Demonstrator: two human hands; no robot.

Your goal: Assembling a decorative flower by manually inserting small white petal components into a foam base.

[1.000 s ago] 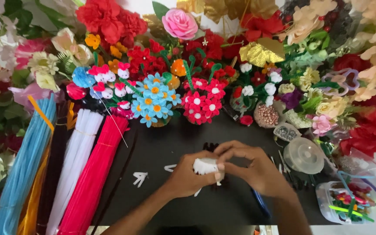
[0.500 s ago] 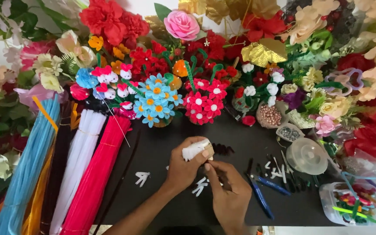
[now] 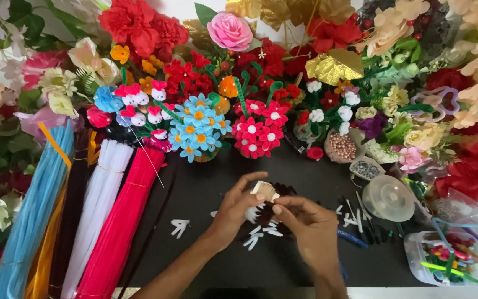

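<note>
Bundles of blue [image 3: 31, 218], white [image 3: 98, 207] and red pipe cleaners [image 3: 123, 227] lie side by side on the black bench [image 3: 195, 191]. Behind stand a blue pipe-cleaner flower bouquet [image 3: 195, 128] and a pink artificial rose [image 3: 229, 30]. A round clear plastic lid [image 3: 388, 198] sits right.

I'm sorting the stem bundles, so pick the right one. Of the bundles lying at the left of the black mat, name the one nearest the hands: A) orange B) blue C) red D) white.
C: the red bundle lies closest to the left hand, with the white bundle and the blue bundle farther left.
</note>
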